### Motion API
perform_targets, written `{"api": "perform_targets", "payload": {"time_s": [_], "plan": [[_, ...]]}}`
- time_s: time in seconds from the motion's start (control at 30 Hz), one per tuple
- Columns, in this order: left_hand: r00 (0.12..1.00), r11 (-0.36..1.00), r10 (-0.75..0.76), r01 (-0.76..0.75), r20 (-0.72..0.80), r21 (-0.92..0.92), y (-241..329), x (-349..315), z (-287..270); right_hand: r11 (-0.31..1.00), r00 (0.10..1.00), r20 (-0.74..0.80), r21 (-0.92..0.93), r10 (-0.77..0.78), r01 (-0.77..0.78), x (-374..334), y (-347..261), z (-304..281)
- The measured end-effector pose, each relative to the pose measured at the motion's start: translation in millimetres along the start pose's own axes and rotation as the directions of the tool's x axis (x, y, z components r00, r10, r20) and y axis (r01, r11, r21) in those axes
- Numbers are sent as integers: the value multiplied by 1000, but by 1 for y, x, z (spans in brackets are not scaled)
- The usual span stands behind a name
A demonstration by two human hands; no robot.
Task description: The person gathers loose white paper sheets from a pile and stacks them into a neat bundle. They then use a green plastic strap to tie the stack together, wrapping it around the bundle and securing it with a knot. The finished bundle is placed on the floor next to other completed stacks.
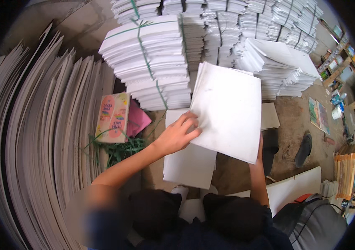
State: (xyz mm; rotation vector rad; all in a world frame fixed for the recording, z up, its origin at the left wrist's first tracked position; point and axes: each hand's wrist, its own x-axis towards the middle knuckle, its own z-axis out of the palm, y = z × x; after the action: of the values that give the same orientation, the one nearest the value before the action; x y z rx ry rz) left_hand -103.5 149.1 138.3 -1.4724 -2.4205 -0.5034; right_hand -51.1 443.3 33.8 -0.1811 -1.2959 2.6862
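A thin stack of white sheets (229, 110) is tilted in front of me, raised over the floor. My left hand (181, 132) has its fingers curled at the stack's left edge, the thumb against the top sheet. At the lower right edge my right hand (260, 148) grips the stack, its fingers mostly hidden behind it. Beneath, a low pile of white sheets (190, 166) lies on the floor between my feet and the held stack.
Tall bundles tied with green strap (148, 62) stand ahead; loose piles (277, 68) lie right of them. Large upright boards (56, 125) line the left. Nearby are green strapping (125, 152), a printed carton (114, 116), and dark slippers (304, 150). A grey bag (321, 221) sits lower right.
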Motion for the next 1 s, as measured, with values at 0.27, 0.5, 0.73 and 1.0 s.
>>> {"api": "perform_targets", "payload": {"time_s": [0.27, 0.5, 0.73, 1.0], "plan": [[934, 925, -239, 302, 266, -230, 19, -129, 15, 735, 871, -94, -496, 483, -462, -63, 57, 10], [683, 451, -708, 634, 181, -628, -28, -131, 80, 615, 892, -224, -658, 392, -435, -29, 63, 24], [371, 135, -868, 815, 330, -564, -21, -93, 111, 667, 933, -184, -657, 311, -352, -33, 75, 55], [415, -89, -859, 456, 300, -886, -49, -46, 16, 737, 978, 203, -651, -59, 179, 21, 26, 122]]}}
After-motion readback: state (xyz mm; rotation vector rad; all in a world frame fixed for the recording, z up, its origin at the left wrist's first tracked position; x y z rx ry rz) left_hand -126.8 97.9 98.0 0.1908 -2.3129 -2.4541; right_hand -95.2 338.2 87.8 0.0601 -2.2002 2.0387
